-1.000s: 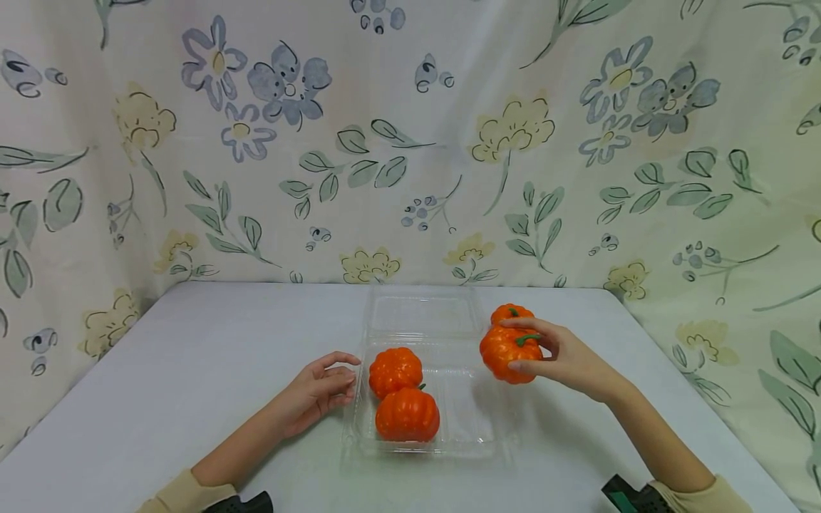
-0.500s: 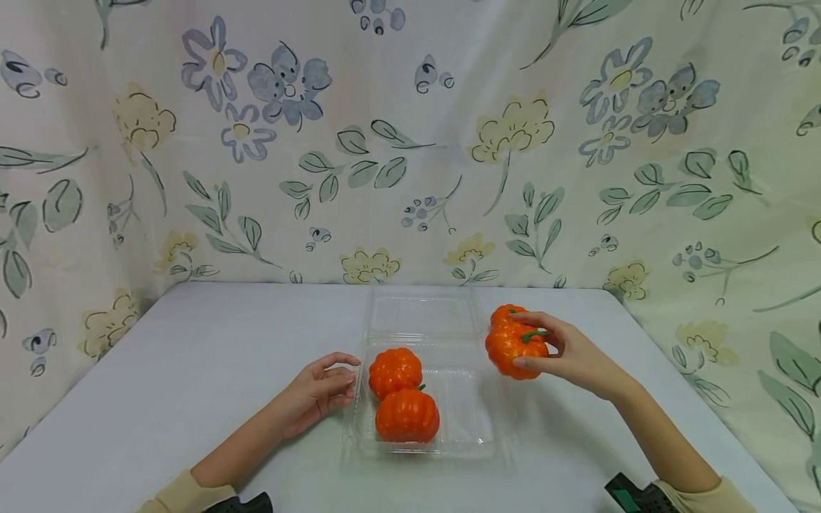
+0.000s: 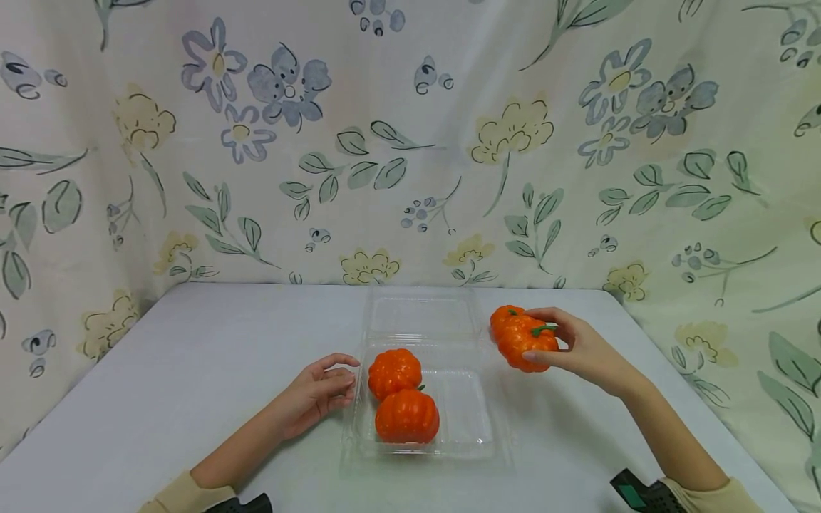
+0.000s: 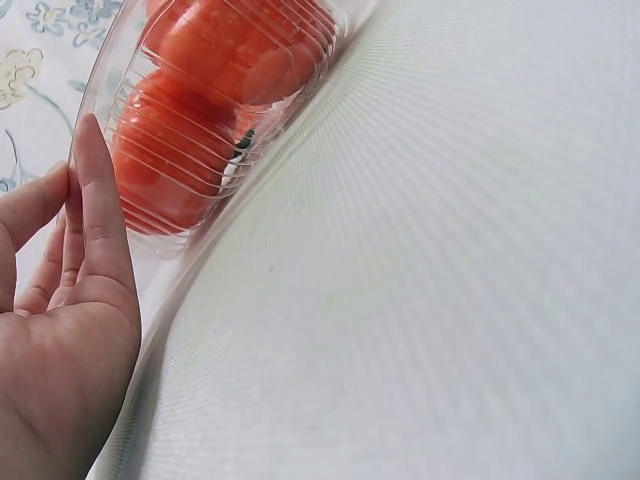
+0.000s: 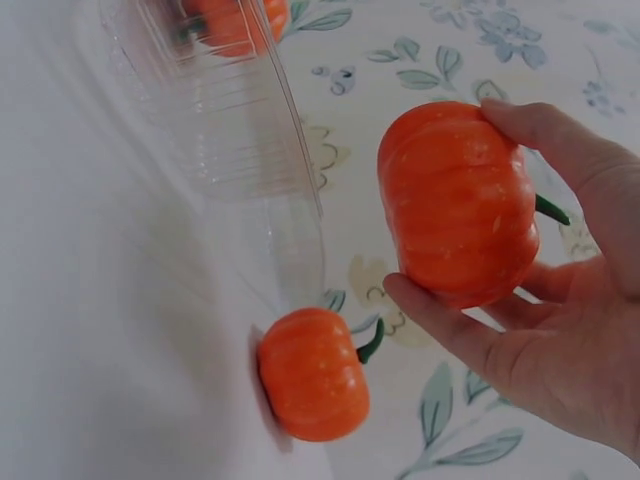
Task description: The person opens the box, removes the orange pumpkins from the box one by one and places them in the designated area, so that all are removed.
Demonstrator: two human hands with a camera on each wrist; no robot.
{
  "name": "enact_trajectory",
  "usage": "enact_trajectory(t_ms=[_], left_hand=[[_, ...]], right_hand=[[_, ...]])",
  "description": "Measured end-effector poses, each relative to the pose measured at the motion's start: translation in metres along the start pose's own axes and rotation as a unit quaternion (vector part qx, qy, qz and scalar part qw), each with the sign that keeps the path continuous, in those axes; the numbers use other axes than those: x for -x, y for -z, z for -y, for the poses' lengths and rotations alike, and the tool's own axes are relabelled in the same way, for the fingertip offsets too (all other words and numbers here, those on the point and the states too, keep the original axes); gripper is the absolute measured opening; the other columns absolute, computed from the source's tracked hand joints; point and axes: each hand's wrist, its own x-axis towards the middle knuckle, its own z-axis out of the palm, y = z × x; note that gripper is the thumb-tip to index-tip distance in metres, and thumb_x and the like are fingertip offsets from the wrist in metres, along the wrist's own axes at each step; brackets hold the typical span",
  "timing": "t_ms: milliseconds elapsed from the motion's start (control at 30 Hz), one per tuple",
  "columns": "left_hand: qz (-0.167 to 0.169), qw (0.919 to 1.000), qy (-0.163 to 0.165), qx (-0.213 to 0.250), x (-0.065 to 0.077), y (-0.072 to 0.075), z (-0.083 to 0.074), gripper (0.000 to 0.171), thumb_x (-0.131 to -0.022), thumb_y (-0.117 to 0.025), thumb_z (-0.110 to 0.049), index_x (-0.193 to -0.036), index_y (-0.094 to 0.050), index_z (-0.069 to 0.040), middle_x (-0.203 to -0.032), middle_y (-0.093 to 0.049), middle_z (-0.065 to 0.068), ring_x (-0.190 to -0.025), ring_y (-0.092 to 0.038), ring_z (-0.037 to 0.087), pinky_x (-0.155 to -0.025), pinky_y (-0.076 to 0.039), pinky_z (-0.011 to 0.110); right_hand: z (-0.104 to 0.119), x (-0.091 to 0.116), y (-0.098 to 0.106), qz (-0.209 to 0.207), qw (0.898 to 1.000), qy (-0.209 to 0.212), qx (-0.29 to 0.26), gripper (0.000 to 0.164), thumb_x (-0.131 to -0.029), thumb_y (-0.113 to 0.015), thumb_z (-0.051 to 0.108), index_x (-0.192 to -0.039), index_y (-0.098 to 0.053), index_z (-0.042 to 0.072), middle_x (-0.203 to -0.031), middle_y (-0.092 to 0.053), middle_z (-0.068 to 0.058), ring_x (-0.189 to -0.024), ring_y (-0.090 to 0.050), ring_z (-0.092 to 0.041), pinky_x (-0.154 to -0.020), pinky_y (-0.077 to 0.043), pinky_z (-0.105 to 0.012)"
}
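My right hand (image 3: 580, 349) grips a small orange pumpkin (image 5: 455, 205) with a green stem, thumb on one side and fingers on the other. In the right wrist view it hangs above the table, apart from a second pumpkin (image 5: 312, 375) standing there. Two more pumpkins, a rear one (image 3: 394, 374) and a front one (image 3: 407, 417), sit in the left half of a clear plastic clamshell box (image 3: 458, 449). Beside the box's left wall is my left hand (image 3: 321, 395), its fairly straight fingers right at the rim; the left wrist view shows thumb and index fingertips close together there.
The box's lid (image 3: 420, 313) lies folded back toward the far side of the white table (image 3: 244, 342). A floral curtain (image 3: 398, 206) hangs behind the table and along its sides.
My right hand has moved right and slightly away from me with the pumpkin, from over the box's right edge to beside it. My left hand has stayed put.
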Motion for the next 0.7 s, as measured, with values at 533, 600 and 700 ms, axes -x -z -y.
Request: enact_trajectory(t_ms=[533, 600, 700], left_hand=[[-0.001, 1.0000, 0.000, 0.006, 0.001, 0.000, -0.001, 0.018, -0.108, -0.058, -0.008, -0.125, -0.057, -0.014, -0.096, -0.067, -0.003, -0.083, -0.069, 0.009, -0.083, -0.062, 0.021], [-0.002, 1.0000, 0.000, 0.005, 0.001, -0.001, -0.001, 0.018, -0.109, -0.058, -0.008, -0.125, -0.056, -0.013, -0.096, -0.067, -0.003, -0.083, -0.069, 0.008, -0.083, -0.062, 0.021], [-0.002, 1.0000, -0.001, 0.003, 0.000, -0.001, 0.000, 0.017, -0.109, -0.057, -0.008, -0.125, -0.056, -0.014, -0.096, -0.067, -0.003, -0.083, -0.069, 0.008, -0.083, -0.061, 0.021]], right_hand=[[-0.007, 0.002, 0.013, -0.019, 1.000, -0.005, 0.022, 0.064, -0.097, -0.077, 0.021, -0.151, -0.048, 0.003, -0.149, -0.052, -0.022, -0.124, -0.055, -0.037, -0.085, -0.059, -0.027], [-0.009, 0.002, 0.015, -0.021, 0.999, -0.001, 0.024, 0.064, -0.097, -0.076, 0.021, -0.152, -0.048, 0.003, -0.149, -0.052, -0.022, -0.124, -0.055, -0.037, -0.085, -0.060, -0.026], [-0.011, 0.002, 0.017, -0.026, 0.999, -0.001, 0.022, 0.064, -0.098, -0.076, 0.021, -0.152, -0.048, 0.003, -0.149, -0.052, -0.022, -0.124, -0.055, -0.037, -0.085, -0.060, -0.025]])
